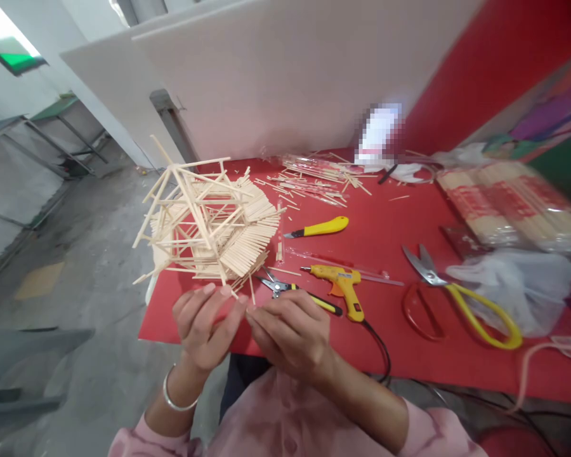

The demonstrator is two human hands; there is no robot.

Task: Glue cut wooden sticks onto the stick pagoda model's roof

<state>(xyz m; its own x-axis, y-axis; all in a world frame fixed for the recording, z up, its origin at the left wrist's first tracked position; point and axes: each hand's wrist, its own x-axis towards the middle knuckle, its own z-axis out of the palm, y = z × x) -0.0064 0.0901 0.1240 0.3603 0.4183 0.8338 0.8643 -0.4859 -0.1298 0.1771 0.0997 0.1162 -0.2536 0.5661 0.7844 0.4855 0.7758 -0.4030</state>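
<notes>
A wooden stick model (209, 222) with a fanned, roof-like part stands at the left end of the red table. Just in front of it, my left hand (207, 324) has its fingers curled at the model's near edge, thumb and fingertips close to a thin stick. My right hand (292, 330) is pinched beside it, fingertips nearly meeting those of the left. What the right fingertips hold is too small to make out. Black-and-yellow pliers (316, 301) lie partly behind the right hand. A yellow glue gun (340, 284) rests to the right.
A yellow cutter (323, 227) lies behind the glue gun. Large scissors (471, 304) and a plastic bag (523, 285) are at the right. Stick bundles (509, 200) sit farther back. Loose sticks (309, 181) lie along the white board (276, 76). A phone (378, 134) leans there.
</notes>
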